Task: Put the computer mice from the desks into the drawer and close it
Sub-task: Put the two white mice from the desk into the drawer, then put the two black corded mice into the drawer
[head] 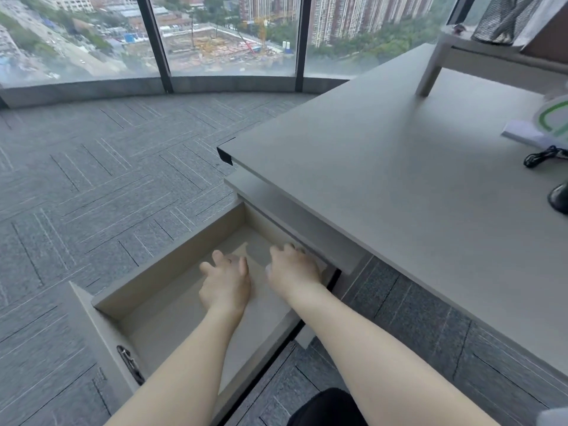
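Observation:
A beige drawer [166, 265] stands pulled out below the grey desk [384, 179], and both my hands reach into it. My left hand [226, 282] hovers over the drawer floor with its fingers spread and nothing visible in it. My right hand [293, 269] is palm down at the drawer's far right, fingers curled under the closed upper drawer front [295, 222]; what lies beneath the palm is hidden. No mouse shows inside the drawer. A black rounded object [560, 199], possibly a mouse, is cut off at the desk's right edge.
A black coiled cable [542, 155] and a white-and-green item [553, 121] lie at the desk's right. A grey riser shelf [442, 59] holds a mesh cup [504, 20]. The drawer front [92, 327] carries a metal lock [130, 364]. Carpet and floor-to-ceiling windows lie beyond.

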The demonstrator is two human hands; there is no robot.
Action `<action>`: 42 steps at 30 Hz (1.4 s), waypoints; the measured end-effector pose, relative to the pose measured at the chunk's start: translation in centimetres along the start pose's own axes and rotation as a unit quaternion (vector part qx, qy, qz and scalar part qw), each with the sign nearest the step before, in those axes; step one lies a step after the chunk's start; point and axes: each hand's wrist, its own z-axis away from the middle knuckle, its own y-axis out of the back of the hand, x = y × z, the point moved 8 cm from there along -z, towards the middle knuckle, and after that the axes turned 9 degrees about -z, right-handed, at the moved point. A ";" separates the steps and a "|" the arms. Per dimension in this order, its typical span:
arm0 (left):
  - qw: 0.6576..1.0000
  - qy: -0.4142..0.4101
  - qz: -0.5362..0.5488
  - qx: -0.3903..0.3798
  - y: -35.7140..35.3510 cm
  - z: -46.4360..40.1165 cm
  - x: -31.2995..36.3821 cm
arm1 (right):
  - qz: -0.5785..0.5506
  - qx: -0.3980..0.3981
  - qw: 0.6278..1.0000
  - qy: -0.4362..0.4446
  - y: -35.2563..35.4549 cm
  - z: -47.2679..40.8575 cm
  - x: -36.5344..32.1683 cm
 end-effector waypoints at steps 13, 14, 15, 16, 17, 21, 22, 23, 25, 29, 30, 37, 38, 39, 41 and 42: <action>0.898 -0.378 0.206 0.094 12.1 18.8 20.8 | -0.149 0.394 0.907 0.016 25.3 21.8 10.4; 0.893 -0.400 0.199 0.056 10.9 20.4 23.1 | -0.145 0.410 0.900 -0.010 26.2 23.4 13.0; 0.887 -0.419 0.191 0.018 9.4 21.9 25.3 | -0.142 0.424 0.894 -0.036 26.9 24.9 15.7; 0.882 -0.434 0.182 -0.017 7.8 23.5 27.4 | -0.138 0.435 0.887 -0.064 27.4 26.3 18.4; 0.878 -0.446 0.169 -0.046 6.3 25.1 29.4 | -0.133 0.443 0.882 -0.092 27.8 27.7 21.2; 0.866 -0.478 0.115 -0.091 1.4 30.2 36.0 | -0.087 0.434 0.871 -0.214 27.7 32.4 31.2; 0.866 -0.480 0.105 -0.098 0.5 31.0 37.4 | -0.074 0.420 0.870 -0.248 27.3 33.3 33.4; 0.865 -0.481 0.094 -0.103 -0.4 31.7 38.7 | -0.064 0.406 0.867 -0.280 26.9 34.1 35.3; 0.863 -0.491 0.069 -0.100 -2.0 32.8 41.1 | -0.061 0.383 0.859 -0.335 26.1 35.3 38.4; 0.859 -0.504 0.032 -0.078 -4.5 33.5 45.6 | -0.073 0.341 0.848 -0.399 25.0 35.8 42.3; 0.861 -0.503 0.027 -0.072 -5.1 33.2 46.7 | -0.073 0.335 0.848 -0.405 24.9 35.7 42.9; 0.857 -0.514 -0.045 -0.002 -8.2 31.6 52.5 | -0.016 0.436 0.837 -0.329 25.9 34.1 43.9; 0.855 -0.516 -0.050 0.013 -8.3 31.4 53.0 | -0.015 0.460 0.830 -0.314 25.9 34.0 44.0; 0.854 -0.518 -0.043 0.028 -8.1 31.3 53.4 | -0.014 0.484 0.821 -0.302 25.9 33.9 44.0; 0.854 -0.518 -0.004 0.050 -7.5 31.2 53.7 | -0.024 0.496 0.818 -0.290 25.7 33.8 44.2; 0.854 -0.517 0.013 0.056 -7.1 31.2 53.7 | -0.030 0.493 0.822 -0.285 25.7 33.6 44.2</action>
